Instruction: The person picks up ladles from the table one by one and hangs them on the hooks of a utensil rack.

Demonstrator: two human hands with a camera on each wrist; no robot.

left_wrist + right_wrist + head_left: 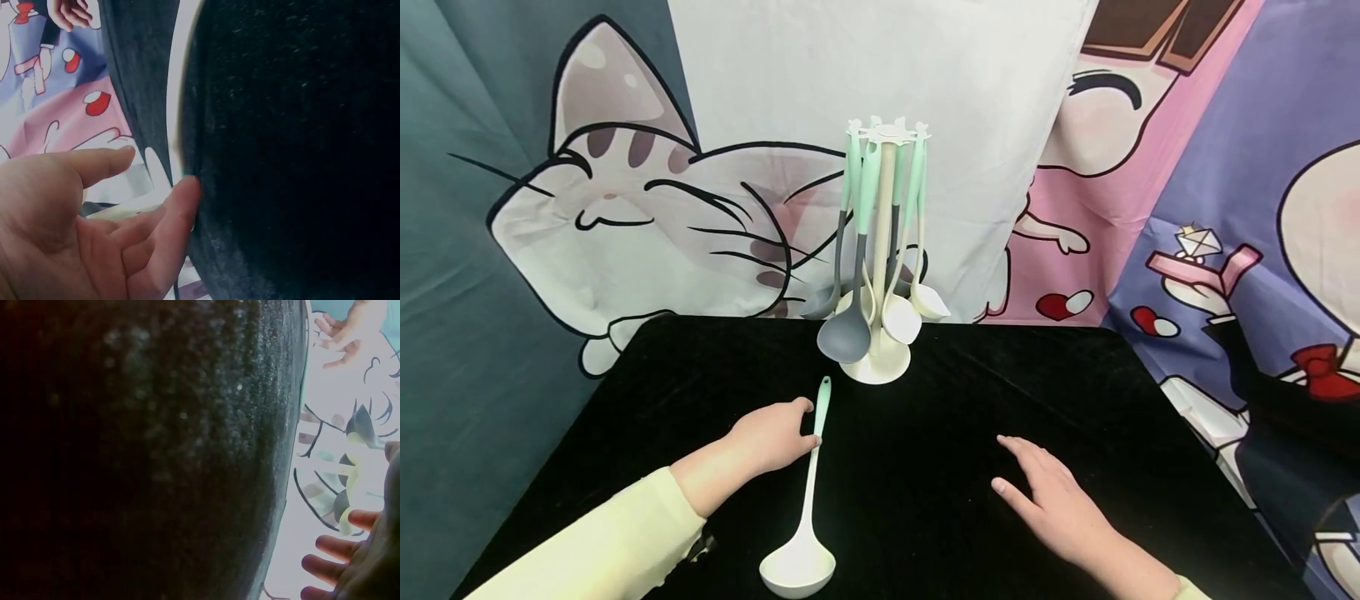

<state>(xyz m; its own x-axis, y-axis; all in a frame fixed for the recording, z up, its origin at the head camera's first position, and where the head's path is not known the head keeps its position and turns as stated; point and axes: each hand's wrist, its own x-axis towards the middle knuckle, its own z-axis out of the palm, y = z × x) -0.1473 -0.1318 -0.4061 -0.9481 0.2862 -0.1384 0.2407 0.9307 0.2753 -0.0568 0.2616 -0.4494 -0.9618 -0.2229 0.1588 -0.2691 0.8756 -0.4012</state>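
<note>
A white soup ladle with a mint-green handle lies on the black table, its bowl toward the near edge. At the handle is my left hand, thumb and fingers spread apart. In the left wrist view, a fingertip of the left hand overlaps the pale ladle shaft; whether it presses on it, I cannot tell. My right hand hovers over the table's right side, fingers extended and holding nothing. The right wrist view shows its spread fingers at the lower right.
Behind the ladle stands a cream utensil rack, hung with several mint-handled tools, among them a grey ladle and a white spoon. Cartoon-printed cloth hangs behind and beside the black table.
</note>
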